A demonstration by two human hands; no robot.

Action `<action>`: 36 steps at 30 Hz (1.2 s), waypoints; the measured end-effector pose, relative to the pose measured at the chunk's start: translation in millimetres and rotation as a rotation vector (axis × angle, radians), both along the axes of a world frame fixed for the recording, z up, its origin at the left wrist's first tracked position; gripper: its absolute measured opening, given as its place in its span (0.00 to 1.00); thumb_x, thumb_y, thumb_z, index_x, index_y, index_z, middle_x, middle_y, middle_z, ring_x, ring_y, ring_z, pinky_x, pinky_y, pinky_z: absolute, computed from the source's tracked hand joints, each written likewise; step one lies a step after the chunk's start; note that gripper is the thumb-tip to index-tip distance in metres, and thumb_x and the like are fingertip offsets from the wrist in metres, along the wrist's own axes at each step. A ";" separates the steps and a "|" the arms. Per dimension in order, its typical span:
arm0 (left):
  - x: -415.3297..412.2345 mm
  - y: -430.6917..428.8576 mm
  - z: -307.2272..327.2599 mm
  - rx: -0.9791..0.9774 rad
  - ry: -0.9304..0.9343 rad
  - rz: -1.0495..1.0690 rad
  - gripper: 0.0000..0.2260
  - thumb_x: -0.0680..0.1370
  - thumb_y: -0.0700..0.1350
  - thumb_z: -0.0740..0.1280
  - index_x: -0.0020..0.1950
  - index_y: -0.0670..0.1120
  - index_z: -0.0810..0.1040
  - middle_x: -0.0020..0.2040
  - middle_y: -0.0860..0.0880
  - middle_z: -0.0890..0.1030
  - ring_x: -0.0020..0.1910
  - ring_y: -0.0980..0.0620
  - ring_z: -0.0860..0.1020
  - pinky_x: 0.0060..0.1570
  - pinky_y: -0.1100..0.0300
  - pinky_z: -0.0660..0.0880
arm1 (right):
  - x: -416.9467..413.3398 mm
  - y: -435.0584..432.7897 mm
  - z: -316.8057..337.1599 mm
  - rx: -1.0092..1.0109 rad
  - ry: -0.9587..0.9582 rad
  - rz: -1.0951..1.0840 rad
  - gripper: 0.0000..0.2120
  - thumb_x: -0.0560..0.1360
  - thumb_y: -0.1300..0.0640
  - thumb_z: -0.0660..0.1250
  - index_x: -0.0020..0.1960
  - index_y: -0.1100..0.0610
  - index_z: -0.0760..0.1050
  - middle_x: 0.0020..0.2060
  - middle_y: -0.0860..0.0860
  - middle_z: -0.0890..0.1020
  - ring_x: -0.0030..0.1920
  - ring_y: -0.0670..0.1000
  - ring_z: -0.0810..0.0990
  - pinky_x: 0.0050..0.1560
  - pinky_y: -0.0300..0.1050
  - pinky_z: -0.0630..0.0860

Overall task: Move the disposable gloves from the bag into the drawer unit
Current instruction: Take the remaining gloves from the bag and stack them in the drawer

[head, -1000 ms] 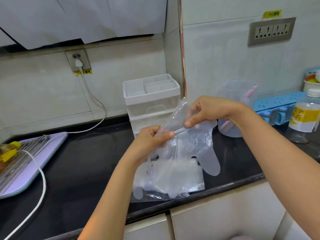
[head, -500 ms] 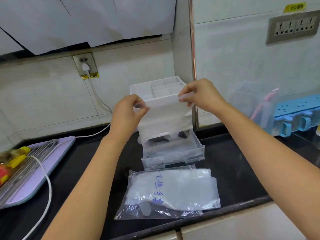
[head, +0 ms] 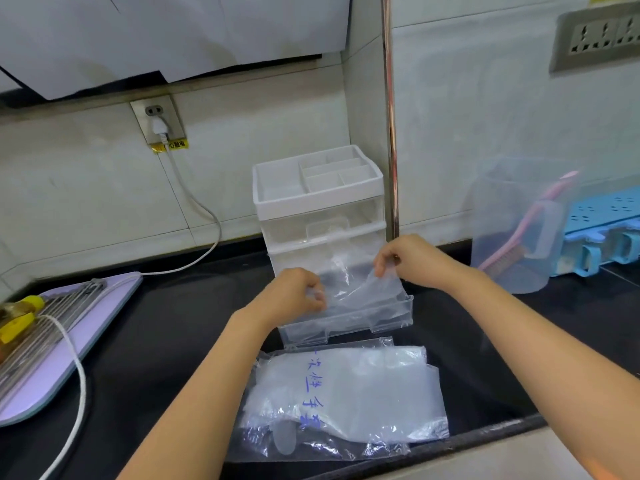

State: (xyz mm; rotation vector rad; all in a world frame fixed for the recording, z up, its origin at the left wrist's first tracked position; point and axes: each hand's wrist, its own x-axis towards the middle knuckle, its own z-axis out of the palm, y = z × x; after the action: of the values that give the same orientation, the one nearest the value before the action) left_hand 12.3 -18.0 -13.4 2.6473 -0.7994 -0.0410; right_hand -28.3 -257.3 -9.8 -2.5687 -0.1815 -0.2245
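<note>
**Glove coming down into the open drawer**

One clear disposable glove [head: 349, 289] is hanging stretched between both hands, its lower part sagging into the pulled-out bottom drawer [head: 346, 327] of the drawer unit [head: 318, 202]. The left hand [head: 294, 296] is pinching the near-left edge and the right hand [head: 412, 261] the far-right edge, fingers curled on both.

Change: half a second ago this glove was being held up level with the unit's top tray; a second ago it was coming out of the bag. Now it's sitting at drawer height, so my read is that the place step is nearly done and only the release is left.

The bag [head: 346, 393] is lying flat on the tabletop [head: 173, 341] just in front of the drawer, with gloves inside, so the task is looking far from finished.

Counts:
- one glove in hand
- one bag, with the gloves inside stacked and see-through, number unreadable
- one drawer unit with two drawers, lower open, upper closed
- anything already in the drawer: can't tell, clear on clear
- right side: one clear jug [head: 512, 237] holding one pink brush [head: 519, 230]
- left side: one purple board [head: 86, 323] and one white cable [head: 79, 375]
</note>
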 end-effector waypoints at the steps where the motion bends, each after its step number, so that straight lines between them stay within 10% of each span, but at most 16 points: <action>1: 4.2 -2.2 -2.1 0.023 0.040 0.004 0.06 0.72 0.41 0.71 0.46 0.39 0.81 0.49 0.45 0.81 0.40 0.50 0.76 0.47 0.54 0.76 | 2.4 0.8 -1.3 -0.042 0.021 -0.004 0.23 0.70 0.76 0.56 0.40 0.51 0.81 0.56 0.51 0.80 0.57 0.50 0.76 0.57 0.39 0.70; 10: 17.6 -11.3 -15.0 0.180 0.138 -0.004 0.06 0.73 0.38 0.64 0.36 0.43 0.71 0.35 0.48 0.70 0.33 0.53 0.64 0.31 0.65 0.64 | -0.1 27.4 16.5 0.056 -0.013 -0.084 0.17 0.76 0.68 0.58 0.48 0.56 0.83 0.52 0.51 0.82 0.47 0.46 0.76 0.51 0.37 0.72; 15: 21.3 -18.1 -21.1 0.193 0.137 0.005 0.05 0.75 0.41 0.67 0.41 0.42 0.78 0.39 0.48 0.77 0.36 0.52 0.70 0.39 0.61 0.71 | 6.5 64.2 1.1 -0.104 0.350 0.115 0.19 0.79 0.66 0.56 0.63 0.53 0.78 0.67 0.49 0.74 0.65 0.49 0.73 0.64 0.40 0.68; 22: 25.0 -13.5 -12.0 0.176 0.344 0.043 0.27 0.78 0.65 0.56 0.41 0.45 0.82 0.44 0.47 0.82 0.44 0.48 0.78 0.50 0.57 0.72 | 29.4 66.4 -19.3 -0.347 0.506 0.018 0.19 0.78 0.65 0.55 0.67 0.60 0.73 0.66 0.58 0.74 0.64 0.58 0.74 0.65 0.53 0.71; 27: 27.9 -28.4 -10.9 0.025 0.220 0.109 0.15 0.80 0.49 0.63 0.34 0.46 0.74 0.32 0.50 0.74 0.32 0.50 0.69 0.35 0.61 0.67 | 24.2 65.8 -15.0 -0.393 0.544 0.099 0.31 0.77 0.66 0.56 0.76 0.44 0.59 0.75 0.52 0.61 0.70 0.57 0.67 0.67 0.50 0.68; 30: 28.7 -43.0 -22.2 0.253 0.166 0.068 0.02 0.76 0.46 0.65 0.47 0.48 0.75 0.46 0.49 0.78 0.44 0.48 0.76 0.46 0.59 0.73 | 24.9 68.7 -14.1 -0.459 0.573 0.123 0.33 0.78 0.65 0.56 0.77 0.43 0.52 0.77 0.54 0.56 0.71 0.58 0.65 0.69 0.52 0.67; 36: 29.2 -48.4 -16.3 0.653 0.233 0.111 0.12 0.78 0.39 0.60 0.60 0.40 0.75 0.48 0.46 0.73 0.45 0.48 0.72 0.44 0.58 0.70 | 36.9 66.4 -21.3 -0.420 0.639 0.039 0.34 0.77 0.65 0.58 0.79 0.51 0.48 0.77 0.53 0.55 0.74 0.57 0.61 0.68 0.50 0.65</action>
State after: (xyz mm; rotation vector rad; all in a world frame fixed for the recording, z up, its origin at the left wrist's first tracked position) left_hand 41.6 -66.4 -29.7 3.1949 -0.6336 -0.6738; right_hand 8.6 -191.0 -31.1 -2.8900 -0.0365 0.7156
